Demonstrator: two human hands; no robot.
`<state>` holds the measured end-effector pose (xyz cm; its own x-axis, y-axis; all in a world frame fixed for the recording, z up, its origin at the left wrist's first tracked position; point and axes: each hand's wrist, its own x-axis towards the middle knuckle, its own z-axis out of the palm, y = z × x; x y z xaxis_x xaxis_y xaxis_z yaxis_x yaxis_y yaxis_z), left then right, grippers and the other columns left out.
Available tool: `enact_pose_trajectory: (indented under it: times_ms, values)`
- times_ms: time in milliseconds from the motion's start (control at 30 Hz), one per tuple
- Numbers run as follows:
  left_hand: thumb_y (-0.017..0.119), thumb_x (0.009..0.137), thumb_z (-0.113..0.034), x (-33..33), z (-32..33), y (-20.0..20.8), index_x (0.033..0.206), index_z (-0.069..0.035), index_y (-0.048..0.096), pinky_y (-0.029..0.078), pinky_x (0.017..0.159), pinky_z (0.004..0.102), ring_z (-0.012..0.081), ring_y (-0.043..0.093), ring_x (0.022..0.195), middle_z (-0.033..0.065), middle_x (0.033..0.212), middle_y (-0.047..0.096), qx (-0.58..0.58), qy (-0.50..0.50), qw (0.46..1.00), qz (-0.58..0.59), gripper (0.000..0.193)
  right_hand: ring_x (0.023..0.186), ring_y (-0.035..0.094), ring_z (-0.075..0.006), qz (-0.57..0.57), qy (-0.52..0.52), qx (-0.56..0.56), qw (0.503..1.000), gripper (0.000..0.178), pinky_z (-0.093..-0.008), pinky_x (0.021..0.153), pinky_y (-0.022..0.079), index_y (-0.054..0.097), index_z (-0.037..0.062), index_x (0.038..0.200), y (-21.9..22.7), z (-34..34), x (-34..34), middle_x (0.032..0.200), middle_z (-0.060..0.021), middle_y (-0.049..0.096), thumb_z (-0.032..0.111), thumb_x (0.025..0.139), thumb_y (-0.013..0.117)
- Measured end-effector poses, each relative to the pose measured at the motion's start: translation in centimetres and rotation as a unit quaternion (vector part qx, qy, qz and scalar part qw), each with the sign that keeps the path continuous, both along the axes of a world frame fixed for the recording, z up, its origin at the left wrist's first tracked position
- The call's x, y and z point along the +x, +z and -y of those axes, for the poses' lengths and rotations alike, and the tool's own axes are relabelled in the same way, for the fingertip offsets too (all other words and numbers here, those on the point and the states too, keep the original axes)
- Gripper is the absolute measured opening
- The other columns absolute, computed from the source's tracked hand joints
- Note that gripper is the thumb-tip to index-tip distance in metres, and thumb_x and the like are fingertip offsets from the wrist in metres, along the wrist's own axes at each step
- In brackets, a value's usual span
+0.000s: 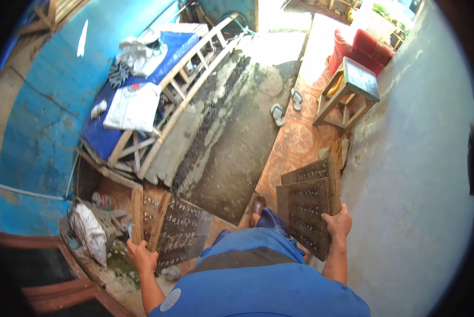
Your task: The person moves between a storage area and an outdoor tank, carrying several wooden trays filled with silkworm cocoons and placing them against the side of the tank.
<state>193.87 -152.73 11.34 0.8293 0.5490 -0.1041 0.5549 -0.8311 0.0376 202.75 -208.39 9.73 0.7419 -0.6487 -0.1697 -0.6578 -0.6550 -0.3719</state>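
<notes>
The left grip (142, 257) clasps wood-edged panels (181, 228) at near left while the right grip (338, 222) pinches a dark board (304, 214) at right, grasping seemingly done, release remaining.

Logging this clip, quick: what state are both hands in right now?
Left hand: closed, holding at least one wood-edged dark panel.
Right hand: closed, holding at least one similar panel by its edge.

A concrete strip (231, 158) leaves passage ahead, between left grip (142, 257) and right grip (338, 222). A bamboo frame (180, 107) blocks farther ahead of the left grip; a pale sack (88, 232) crowds its outer side. A wall (416, 174) bars the right grip's outer side, and a stool (362, 79) stands ahead.
</notes>
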Motion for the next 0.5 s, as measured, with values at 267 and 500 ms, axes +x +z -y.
enact_pose_trajectory:
  times_ms: [267, 500]
  values:
    - [0.077, 0.053, -0.008, 13.3, 0.8, 0.4, 0.086, -0.001, 0.065, 0.038, 0.099, 0.0441, 0.0410, 0.042, 0.119, 0.0227, 0.133, 0.037, -0.010, 0.109, 0.994, -0.029, 0.035, 0.079, 0.065, -0.0379, -0.013, 0.026, -0.028, 0.999, 0.052, -0.0446, 0.070, 0.051, 0.057, 0.0037, 0.096, 1.1, 1.7, 15.6, 0.080, -0.0196, 0.067, 0.022, 0.054, 0.081]
    - [0.077, 0.054, -0.008, 27.9, 2.9, -2.5, 0.086, -0.002, 0.065, 0.038, 0.100, 0.0435, 0.0404, 0.042, 0.120, 0.0226, 0.134, 0.036, -0.030, 0.103, 0.994, -0.009, 0.035, 0.082, 0.064, -0.0398, 0.001, 0.031, -0.041, 0.999, 0.055, -0.0466, 0.073, 0.051, 0.057, 0.0053, 0.099, -0.2, 3.8, 29.0, 0.083, -0.0193, 0.067, 0.024, 0.054, 0.082]
